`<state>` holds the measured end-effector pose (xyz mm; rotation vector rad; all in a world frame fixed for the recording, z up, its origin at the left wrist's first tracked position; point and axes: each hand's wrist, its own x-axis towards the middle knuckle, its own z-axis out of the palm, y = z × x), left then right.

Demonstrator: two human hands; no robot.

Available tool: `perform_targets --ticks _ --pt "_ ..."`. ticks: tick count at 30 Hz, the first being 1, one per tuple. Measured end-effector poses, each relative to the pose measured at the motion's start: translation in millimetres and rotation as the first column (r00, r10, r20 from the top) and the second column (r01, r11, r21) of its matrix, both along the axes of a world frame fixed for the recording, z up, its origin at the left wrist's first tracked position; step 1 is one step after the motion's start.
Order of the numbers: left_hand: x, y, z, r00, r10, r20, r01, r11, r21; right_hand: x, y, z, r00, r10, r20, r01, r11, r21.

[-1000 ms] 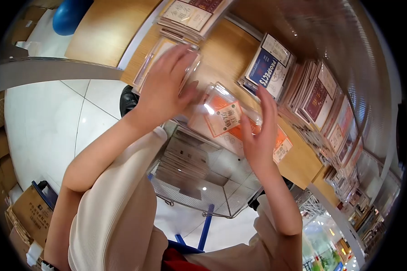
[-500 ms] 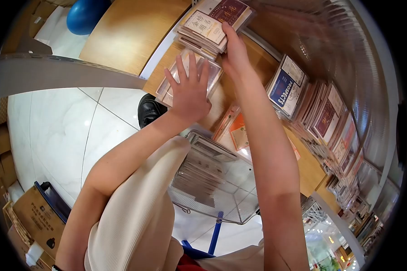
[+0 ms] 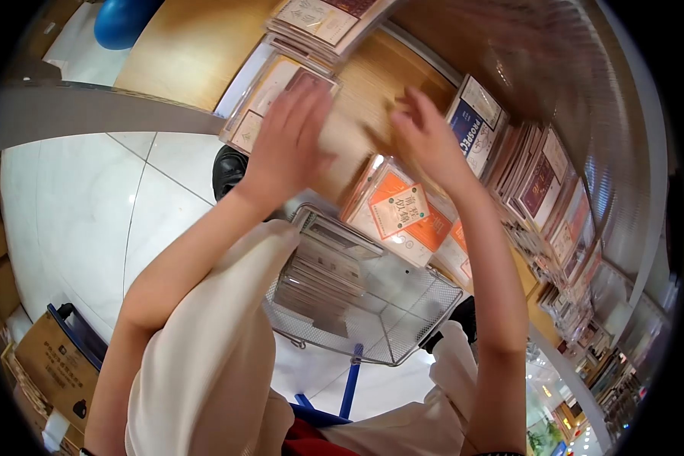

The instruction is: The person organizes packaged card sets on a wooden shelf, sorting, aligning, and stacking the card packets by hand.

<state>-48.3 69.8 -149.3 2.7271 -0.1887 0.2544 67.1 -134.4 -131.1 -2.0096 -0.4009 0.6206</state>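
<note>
My left hand (image 3: 290, 140) is blurred, its fingers stretched out over a flat clear-wrapped pack (image 3: 252, 114) at the shelf's front edge. My right hand (image 3: 431, 144) hovers over the wooden shelf (image 3: 372, 80) with its fingers apart and nothing in them. Beyond the left hand lies a stack of similar packs (image 3: 319, 29) with cream and dark red covers. Below the right hand sits a pile of orange and white packs (image 3: 400, 209). A blue and white pack marked PROSPECTS (image 3: 473, 133) stands just right of that hand.
A wire mesh basket (image 3: 403, 319) holding upright packs (image 3: 319, 285) is between my knees and the shelf. More packs (image 3: 543, 175) are lined up along the right. At the lower left is a cardboard box (image 3: 57, 365), and a blue ball (image 3: 121, 21) lies at the top left.
My right hand has let go of the cream and dark red stack and come back toward me. My left hand still hangs over the front pack. The view has shifted slightly.
</note>
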Motion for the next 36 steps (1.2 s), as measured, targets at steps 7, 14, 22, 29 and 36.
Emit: perform_targets --ticks 7,14,22,29,36 --pt "-3.7 -51.8 -5.6 0.586 -0.358 -0.728 -0.400 0.653 -0.643 -43.0 -33.4 0.4 0.932 0.361 0.037 -0.319 0.864 -0.391" --pt "-5.3 -79.3 -42.7 0.640 -0.404 -0.654 -0.212 0.725 -0.655 -26.3 -28.1 9.1 0.882 0.329 -0.338 -0.460 0.763 -0.455" --pt "-15.4 -87.2 -14.0 0.694 -0.432 -0.576 -0.341 0.507 -0.792 -33.7 -44.8 8.1 0.902 0.175 -0.395 -0.334 0.862 -0.381" --pt "-5.4 -65.1 31.8 0.753 -0.423 -0.504 -0.229 0.550 -0.803 -62.6 -45.0 64.0 0.992 0.018 -0.126 -0.051 0.963 -0.264" --pt "33.0 -35.5 59.7 0.958 -0.129 0.255 0.281 0.593 -0.755 -74.6 -32.1 63.5 0.935 -0.353 -0.014 0.315 0.813 0.490"
